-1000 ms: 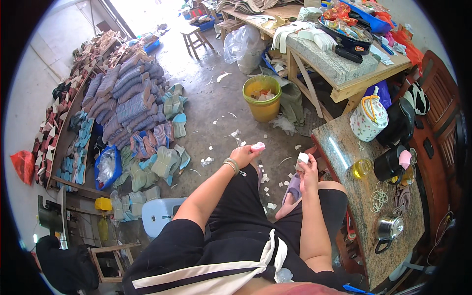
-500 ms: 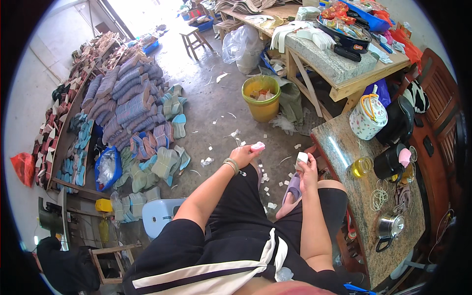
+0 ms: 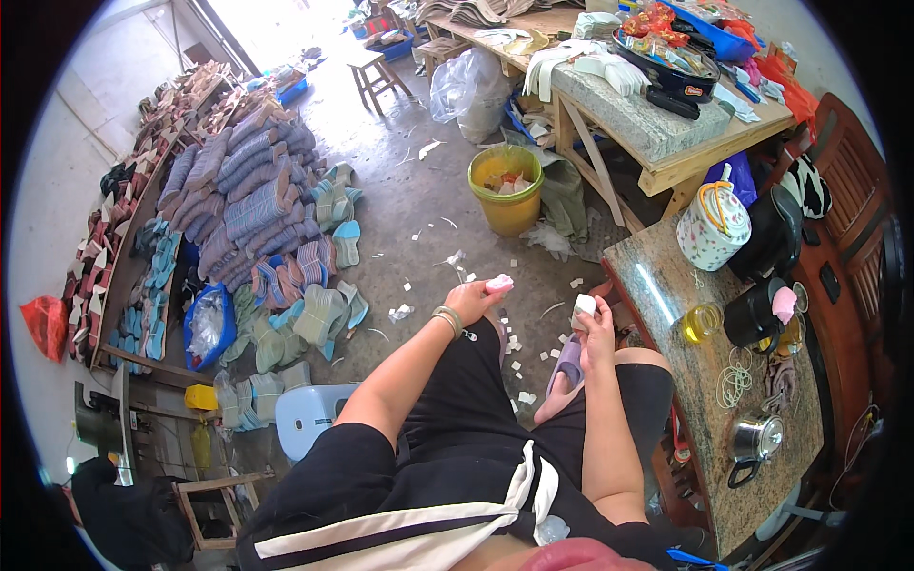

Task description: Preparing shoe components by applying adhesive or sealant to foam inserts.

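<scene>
My left hand (image 3: 468,303) is closed on a small pink piece (image 3: 499,284) that sticks out past the fingertips; its exact kind is too small to make out. A short way to the right, my right hand (image 3: 597,333) pinches a small white block (image 3: 584,310) between thumb and fingers. Both hands hover in front of my knees, apart from each other. Below them, small white squares (image 3: 515,347) lie scattered on the floor around my purple slipper (image 3: 566,366).
A yellow bucket (image 3: 506,195) holding scraps stands ahead. To the right is a stone-topped table (image 3: 666,285) with a floral teapot (image 3: 713,225), glass cup (image 3: 702,324) and metal pot (image 3: 756,437). Stacked insoles (image 3: 252,195) and a light-blue stool (image 3: 309,423) are at left.
</scene>
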`<state>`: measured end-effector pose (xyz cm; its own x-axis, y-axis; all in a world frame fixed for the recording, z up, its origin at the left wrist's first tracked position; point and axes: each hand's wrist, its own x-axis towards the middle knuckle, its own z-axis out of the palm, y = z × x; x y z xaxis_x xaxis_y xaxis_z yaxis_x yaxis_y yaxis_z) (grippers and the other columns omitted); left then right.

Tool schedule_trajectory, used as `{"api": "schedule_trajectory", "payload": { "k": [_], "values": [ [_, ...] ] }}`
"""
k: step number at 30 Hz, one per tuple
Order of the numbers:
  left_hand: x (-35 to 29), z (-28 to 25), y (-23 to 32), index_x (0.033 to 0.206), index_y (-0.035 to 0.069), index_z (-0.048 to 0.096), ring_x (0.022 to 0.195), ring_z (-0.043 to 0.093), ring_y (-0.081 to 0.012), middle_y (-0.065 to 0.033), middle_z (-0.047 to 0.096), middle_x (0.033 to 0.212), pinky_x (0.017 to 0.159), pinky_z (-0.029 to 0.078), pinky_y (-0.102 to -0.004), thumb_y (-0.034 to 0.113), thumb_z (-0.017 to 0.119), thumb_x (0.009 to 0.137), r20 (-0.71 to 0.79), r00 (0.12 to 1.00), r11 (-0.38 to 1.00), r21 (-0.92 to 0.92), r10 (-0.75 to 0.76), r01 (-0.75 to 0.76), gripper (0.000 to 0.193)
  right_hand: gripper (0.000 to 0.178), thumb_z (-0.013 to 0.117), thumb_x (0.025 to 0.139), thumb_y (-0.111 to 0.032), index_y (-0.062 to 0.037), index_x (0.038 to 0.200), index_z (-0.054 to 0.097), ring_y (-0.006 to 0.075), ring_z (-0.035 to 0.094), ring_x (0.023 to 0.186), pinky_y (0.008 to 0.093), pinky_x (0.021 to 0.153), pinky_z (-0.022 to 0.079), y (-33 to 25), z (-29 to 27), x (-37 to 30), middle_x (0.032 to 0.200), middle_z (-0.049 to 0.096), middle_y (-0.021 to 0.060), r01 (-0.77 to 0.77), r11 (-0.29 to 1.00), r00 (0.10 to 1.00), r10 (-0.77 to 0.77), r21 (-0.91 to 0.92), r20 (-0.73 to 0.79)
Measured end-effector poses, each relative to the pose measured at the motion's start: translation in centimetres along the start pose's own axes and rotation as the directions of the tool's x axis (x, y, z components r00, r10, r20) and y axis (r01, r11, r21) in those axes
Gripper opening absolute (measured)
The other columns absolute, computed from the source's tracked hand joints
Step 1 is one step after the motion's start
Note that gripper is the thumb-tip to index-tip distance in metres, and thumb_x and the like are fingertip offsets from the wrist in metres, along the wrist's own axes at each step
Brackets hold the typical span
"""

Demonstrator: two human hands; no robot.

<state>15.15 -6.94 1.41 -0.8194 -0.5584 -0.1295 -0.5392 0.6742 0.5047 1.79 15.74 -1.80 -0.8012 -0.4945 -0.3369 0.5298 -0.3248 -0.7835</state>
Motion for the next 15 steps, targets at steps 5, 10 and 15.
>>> {"api": "schedule_trajectory", "payload": {
  "k": [5,10,15],
  "values": [
    [0.20,0.38,-0.58,0.096,0.011,0.066,0.090,0.061,-0.0309,-0.0140,0.066,0.092,0.079,0.047,-0.0388,0.047,0.058,0.080,-0.013,1.000,1.000,-0.014,0.007,-0.007,0.040,0.059,0.064,0.077,-0.003,-0.0070,0.128,0.036,0.0150,0.054,0.093,0.0277,0.075,0.044,0.15,0.00,0.17,0.106,0.054,0.0059,0.002,1.000,1.000,-0.002,-0.005,-0.007],
    [0.39,0.43,-0.91,0.098,0.011,0.065,0.090,0.061,-0.0317,-0.0143,0.066,0.093,0.079,0.047,-0.0391,0.047,0.059,0.079,0.020,1.000,1.000,0.006,-0.011,0.011,0.041,0.059,0.064,0.077,-0.003,-0.0069,0.128,0.035,0.0149,0.054,0.093,0.0278,0.075,0.044,-0.01,0.12,0.01,0.105,0.054,0.0061,0.006,1.000,1.000,-0.006,0.004,0.003],
    [0.32,0.46,-0.88,0.101,0.011,0.065,0.090,0.061,-0.0319,-0.0142,0.066,0.093,0.079,0.047,-0.0392,0.045,0.059,0.079,-0.003,1.000,1.000,-0.022,0.018,-0.018,0.040,0.059,0.064,0.077,-0.004,-0.0064,0.128,0.035,0.0146,0.054,0.092,0.0274,0.075,0.044,0.06,0.04,0.00,0.105,0.054,0.0059,0.008,1.000,1.000,-0.008,0.009,0.004]
  ]
}}
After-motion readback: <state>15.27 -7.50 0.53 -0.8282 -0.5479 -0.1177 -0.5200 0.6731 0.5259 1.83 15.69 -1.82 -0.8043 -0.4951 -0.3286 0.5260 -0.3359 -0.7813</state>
